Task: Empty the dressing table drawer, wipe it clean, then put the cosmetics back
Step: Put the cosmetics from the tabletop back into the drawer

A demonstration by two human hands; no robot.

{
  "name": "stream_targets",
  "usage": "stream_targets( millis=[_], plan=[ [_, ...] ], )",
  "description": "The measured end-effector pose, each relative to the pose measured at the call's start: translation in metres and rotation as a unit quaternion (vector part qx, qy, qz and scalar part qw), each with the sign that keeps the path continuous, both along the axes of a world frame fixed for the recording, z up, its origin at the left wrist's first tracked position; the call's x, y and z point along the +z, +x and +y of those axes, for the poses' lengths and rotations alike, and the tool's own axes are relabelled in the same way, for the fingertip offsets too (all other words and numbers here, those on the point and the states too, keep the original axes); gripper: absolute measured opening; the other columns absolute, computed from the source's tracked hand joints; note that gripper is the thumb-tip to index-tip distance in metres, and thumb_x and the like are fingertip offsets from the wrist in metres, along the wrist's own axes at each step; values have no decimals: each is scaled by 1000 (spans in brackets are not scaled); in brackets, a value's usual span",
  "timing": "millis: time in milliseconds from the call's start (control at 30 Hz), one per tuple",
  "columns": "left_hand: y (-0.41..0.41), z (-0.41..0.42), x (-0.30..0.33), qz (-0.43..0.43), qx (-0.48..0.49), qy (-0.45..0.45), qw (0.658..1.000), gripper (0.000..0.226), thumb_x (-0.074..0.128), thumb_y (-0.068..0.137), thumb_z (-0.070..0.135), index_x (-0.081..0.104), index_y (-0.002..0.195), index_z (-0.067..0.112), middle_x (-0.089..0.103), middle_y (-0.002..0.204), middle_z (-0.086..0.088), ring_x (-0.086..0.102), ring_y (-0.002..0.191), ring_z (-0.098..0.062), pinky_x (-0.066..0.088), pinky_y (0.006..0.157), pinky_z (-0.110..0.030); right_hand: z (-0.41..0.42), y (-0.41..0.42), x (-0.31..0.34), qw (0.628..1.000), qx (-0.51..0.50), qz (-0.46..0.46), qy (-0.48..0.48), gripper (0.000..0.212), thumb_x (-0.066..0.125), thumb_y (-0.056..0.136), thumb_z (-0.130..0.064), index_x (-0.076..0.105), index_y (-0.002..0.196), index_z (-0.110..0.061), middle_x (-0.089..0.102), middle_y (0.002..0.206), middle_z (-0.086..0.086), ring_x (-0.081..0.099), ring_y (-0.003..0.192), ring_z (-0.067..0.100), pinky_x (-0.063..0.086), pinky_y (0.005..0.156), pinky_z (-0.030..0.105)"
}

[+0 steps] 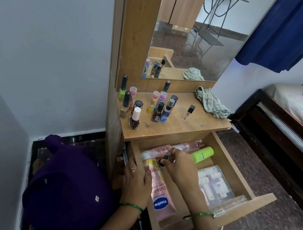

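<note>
1. In the open drawer (239, 179), back-left area: right hand (177, 170) has its fingers (168, 157) curled round a small dark-capped item (164, 160), probably a nail polish or lip product. Too hidden to say which.
2. Handling call: small, rigid, light. If glass, fragile, so pinch at the cap/neck and lift straight up.
3. Left hand (136, 183) lies flat on the drawer's left wall, fingers straight, thumb touching the pink Vaseline tube (162, 197). It holds nothing; looks like it's steadying the drawer.
4. Vaseline tube: soft plastic, squeezable, likely the heaviest single item. Grab mid-body, not the crimped end. It lies lengthwise along the left side, cap end under the right hand.
5. Green bottle (201, 154) lies at the back, just beside a pinkish bottle (187, 146). Both smooth and round, so they roll; wrap the whole hand around.
6. Clear plastic case (214, 185) of small bottles on the right: stiff, loose contents. Lift level with both hands.
7. Judgement: emptying is partway; wiping not started.
8. On the table (193, 129) above: a cluster of upright nail polishes (134, 118) and small bottles, easy to topple when adding more. Checked cloth (211, 103) at the right rear, near the mirror (194, 32).
</note>
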State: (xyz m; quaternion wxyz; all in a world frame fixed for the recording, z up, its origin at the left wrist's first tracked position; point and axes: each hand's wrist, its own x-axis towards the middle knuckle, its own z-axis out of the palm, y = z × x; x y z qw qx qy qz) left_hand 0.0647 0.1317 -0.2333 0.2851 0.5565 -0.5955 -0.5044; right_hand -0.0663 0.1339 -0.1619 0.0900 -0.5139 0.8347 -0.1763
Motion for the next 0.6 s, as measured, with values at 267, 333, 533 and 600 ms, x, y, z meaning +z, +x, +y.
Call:
stream_targets(
  millis=[267,333,533,600],
  plan=[
    [-1,-1,6,-20,6,-5,1000,62,52,89,36,28,141,13,41,134,-14,56,112,-30,54,86,-48,2,-3,11,999,-9,-20,-29,22,64,83,-39,62,95,-19,67,80,-4,63,76,17,50,63,32],
    [-1,-1,4,-31,5,-8,999,60,52,91,31,28,142,12,40,135,-14,54,114,-30,53,89,-48,-1,-5,26,996,-14,-41,-76,20,64,84,-40,60,87,-21,59,68,-10,58,65,9,44,54,23],
    [-1,2,3,-22,4,10,1000,64,46,84,45,22,141,30,43,134,-12,59,110,-31,55,84,-50,-36,-35,55,973,-90,-62,-205,44,63,86,-37,52,121,-13,59,78,0,60,80,20,51,74,38],
    [-1,1,4,-26,4,3,1000,62,49,87,39,23,142,25,43,133,-13,58,110,-30,55,85,-49,-53,-46,57,974,-89,-70,-197,57,63,86,-38,44,133,-14,59,79,3,58,82,19,48,76,36]
  ],
)
